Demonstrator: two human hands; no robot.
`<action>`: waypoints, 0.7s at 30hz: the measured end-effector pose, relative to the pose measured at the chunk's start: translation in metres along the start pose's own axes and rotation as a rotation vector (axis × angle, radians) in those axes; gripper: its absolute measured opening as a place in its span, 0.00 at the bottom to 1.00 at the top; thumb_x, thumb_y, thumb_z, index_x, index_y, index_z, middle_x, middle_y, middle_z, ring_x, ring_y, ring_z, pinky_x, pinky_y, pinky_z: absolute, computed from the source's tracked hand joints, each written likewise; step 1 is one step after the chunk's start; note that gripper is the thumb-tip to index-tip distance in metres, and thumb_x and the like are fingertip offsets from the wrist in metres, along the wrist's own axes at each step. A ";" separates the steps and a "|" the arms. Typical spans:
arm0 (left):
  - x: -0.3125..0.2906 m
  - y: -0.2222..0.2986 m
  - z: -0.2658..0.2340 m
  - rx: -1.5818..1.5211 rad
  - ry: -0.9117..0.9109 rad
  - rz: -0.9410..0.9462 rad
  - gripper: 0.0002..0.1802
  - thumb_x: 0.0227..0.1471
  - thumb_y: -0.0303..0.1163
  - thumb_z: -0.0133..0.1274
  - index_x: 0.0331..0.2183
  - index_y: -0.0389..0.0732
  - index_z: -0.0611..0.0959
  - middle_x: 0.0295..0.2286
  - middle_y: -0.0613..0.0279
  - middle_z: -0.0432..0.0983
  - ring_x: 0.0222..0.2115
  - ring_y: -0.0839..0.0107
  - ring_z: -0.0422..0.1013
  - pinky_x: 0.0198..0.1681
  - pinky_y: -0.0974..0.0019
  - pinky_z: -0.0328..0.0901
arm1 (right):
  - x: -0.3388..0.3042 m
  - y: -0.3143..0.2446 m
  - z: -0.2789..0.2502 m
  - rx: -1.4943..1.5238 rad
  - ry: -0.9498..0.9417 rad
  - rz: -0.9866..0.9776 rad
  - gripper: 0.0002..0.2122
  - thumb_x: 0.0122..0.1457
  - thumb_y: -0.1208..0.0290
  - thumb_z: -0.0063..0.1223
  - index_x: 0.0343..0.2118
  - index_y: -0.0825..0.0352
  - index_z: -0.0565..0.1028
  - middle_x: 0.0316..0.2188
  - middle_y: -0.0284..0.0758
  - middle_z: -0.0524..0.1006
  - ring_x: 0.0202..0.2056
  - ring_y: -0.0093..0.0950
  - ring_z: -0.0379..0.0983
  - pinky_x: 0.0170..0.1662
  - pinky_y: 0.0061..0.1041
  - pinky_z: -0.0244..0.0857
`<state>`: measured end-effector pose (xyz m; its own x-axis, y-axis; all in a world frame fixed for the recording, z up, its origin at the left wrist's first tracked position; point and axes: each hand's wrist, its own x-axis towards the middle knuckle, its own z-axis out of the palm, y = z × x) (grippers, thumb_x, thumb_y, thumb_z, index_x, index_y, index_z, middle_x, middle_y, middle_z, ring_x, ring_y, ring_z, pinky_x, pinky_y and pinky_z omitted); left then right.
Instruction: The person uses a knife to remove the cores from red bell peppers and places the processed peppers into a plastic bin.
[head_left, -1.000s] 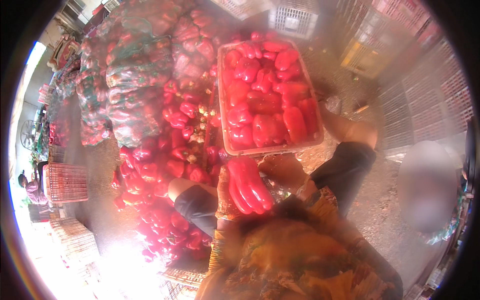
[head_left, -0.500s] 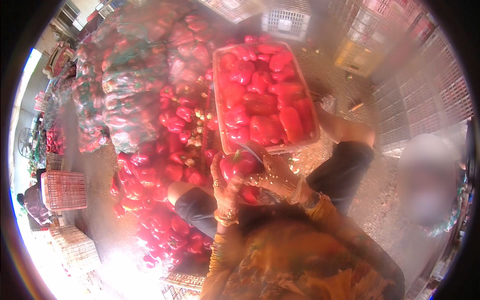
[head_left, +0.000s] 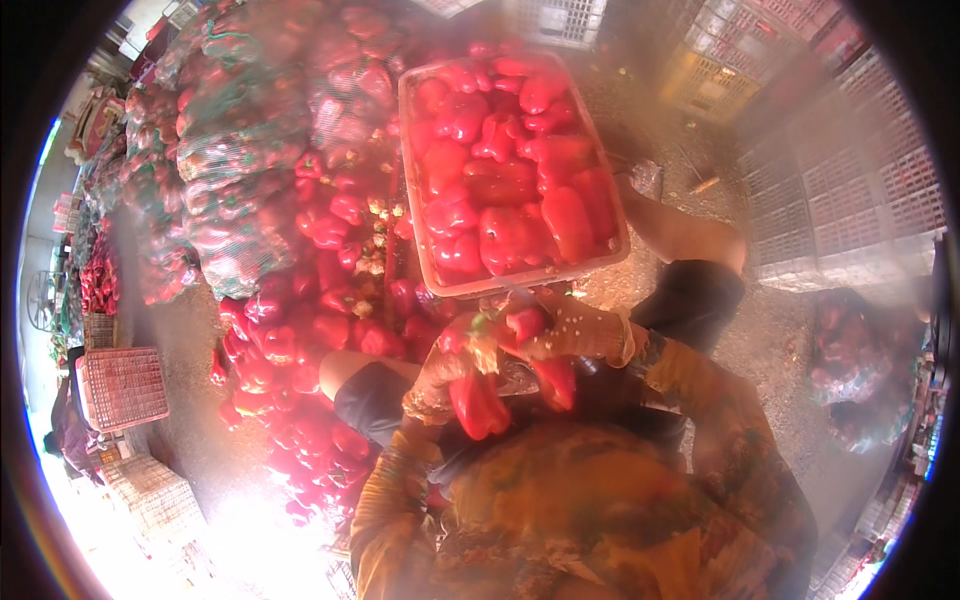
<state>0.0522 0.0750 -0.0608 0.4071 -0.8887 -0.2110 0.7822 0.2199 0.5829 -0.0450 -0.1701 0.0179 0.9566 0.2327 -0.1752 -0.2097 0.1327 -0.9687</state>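
Over my lap, both hands are closed on parts of a red bell pepper. My left hand point(head_left: 436, 378) grips one piece of bell pepper point(head_left: 480, 408), which hangs below the fingers. A pale seedy core with a green stem point(head_left: 483, 345) shows at its top, beside my fingertips. My right hand point(head_left: 585, 332) holds another red bell pepper piece point(head_left: 556, 382), apart from the first, with pale seeds stuck to the back of the hand. No knife blade shows now. Just beyond my hands stands a crate point(head_left: 424, 262) filled with red bell peppers point(head_left: 500, 185).
A heap of loose red peppers point(head_left: 290, 350) lies at my left, with pale cut cores point(head_left: 375, 240) by the crate. Net sacks of peppers point(head_left: 235, 150) are stacked behind it. Plastic crates point(head_left: 835, 190) rise at the right, near another net sack point(head_left: 860, 360). Strong glare blurs the lower left.
The whole bell pepper between my hands has come apart into pieces, one in each hand. The blade seen at my right hand is out of sight. The view has shifted slightly.
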 end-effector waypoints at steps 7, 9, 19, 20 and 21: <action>0.027 -0.003 0.054 -0.371 0.348 0.295 0.34 0.55 0.55 0.57 0.53 0.40 0.76 0.40 0.60 0.73 0.40 0.62 0.69 0.44 0.58 0.67 | -0.008 0.010 -0.014 -0.453 0.286 -0.135 0.31 0.53 0.69 0.65 0.62 0.58 0.67 0.48 0.39 0.78 0.49 0.28 0.75 0.51 0.29 0.68; 0.025 0.012 0.047 -0.401 0.448 0.460 0.32 0.57 0.60 0.53 0.50 0.43 0.78 0.37 0.66 0.76 0.35 0.66 0.72 0.38 0.63 0.70 | -0.021 -0.034 -0.026 -0.905 0.315 0.051 0.29 0.52 0.62 0.67 0.58 0.58 0.72 0.44 0.38 0.82 0.45 0.35 0.79 0.47 0.30 0.72; 0.043 0.020 0.048 0.119 0.504 0.401 0.31 0.55 0.56 0.59 0.49 0.42 0.77 0.40 0.61 0.76 0.43 0.62 0.73 0.50 0.55 0.69 | 0.066 -0.064 -0.138 -0.062 0.405 -0.214 0.27 0.64 0.67 0.52 0.66 0.61 0.61 0.63 0.36 0.68 0.59 0.36 0.71 0.55 0.41 0.70; 0.051 0.013 0.060 0.073 0.512 0.357 0.32 0.54 0.56 0.59 0.49 0.42 0.77 0.41 0.60 0.76 0.43 0.61 0.73 0.51 0.54 0.69 | 0.076 -0.066 -0.140 -0.660 0.314 -0.023 0.27 0.65 0.66 0.52 0.65 0.63 0.61 0.63 0.36 0.69 0.60 0.36 0.69 0.56 0.42 0.69; 0.059 0.007 0.069 0.018 0.511 0.309 0.32 0.54 0.56 0.60 0.50 0.41 0.76 0.41 0.59 0.76 0.44 0.60 0.73 0.52 0.53 0.68 | 0.081 -0.056 -0.145 -1.031 0.274 0.073 0.25 0.65 0.66 0.52 0.64 0.62 0.63 0.61 0.37 0.70 0.59 0.37 0.70 0.56 0.41 0.70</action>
<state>0.0489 -0.0040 -0.0152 0.7934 -0.4771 -0.3780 0.5851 0.4270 0.6894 0.0734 -0.2984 0.0323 0.9884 -0.0344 -0.1477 -0.1187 -0.7811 -0.6130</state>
